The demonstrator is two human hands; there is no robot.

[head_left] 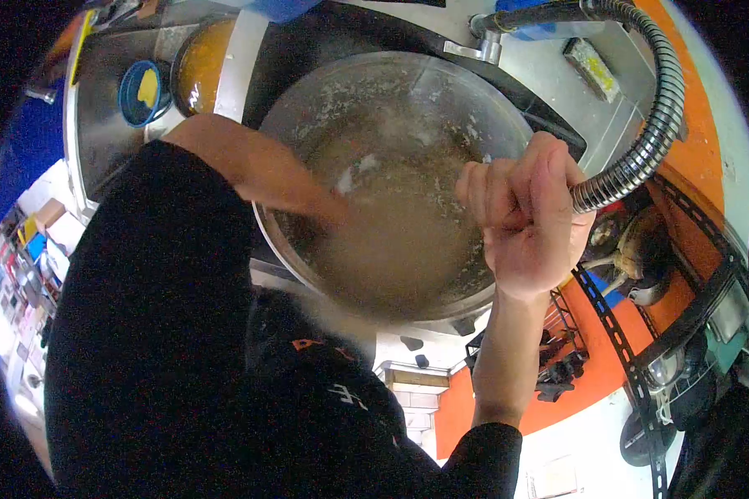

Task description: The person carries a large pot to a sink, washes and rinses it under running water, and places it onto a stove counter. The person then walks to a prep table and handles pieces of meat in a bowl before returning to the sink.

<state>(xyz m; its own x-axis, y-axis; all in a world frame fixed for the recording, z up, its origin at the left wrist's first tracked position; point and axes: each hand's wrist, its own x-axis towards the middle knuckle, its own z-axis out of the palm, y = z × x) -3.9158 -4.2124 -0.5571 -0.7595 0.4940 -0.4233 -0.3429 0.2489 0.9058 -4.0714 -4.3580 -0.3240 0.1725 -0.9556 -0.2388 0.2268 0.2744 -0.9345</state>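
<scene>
A large round metal pot fills the middle of the view, with murky brownish liquid and pale scraps clinging to its inner wall. Over its left side my left hand reaches down into the pot. Motion smears the fingers, so I cannot tell whether they hold anything. Above the pot's right rim, my right hand is closed around the end of a ribbed metal faucet hose. The hose's outlet is hidden by the fingers.
A blue basket with a yellow piece inside and an orange-brown round vessel stand at upper left. A yellow-and-white scrubbing block lies behind the faucet lever. Shelving with pans is at right.
</scene>
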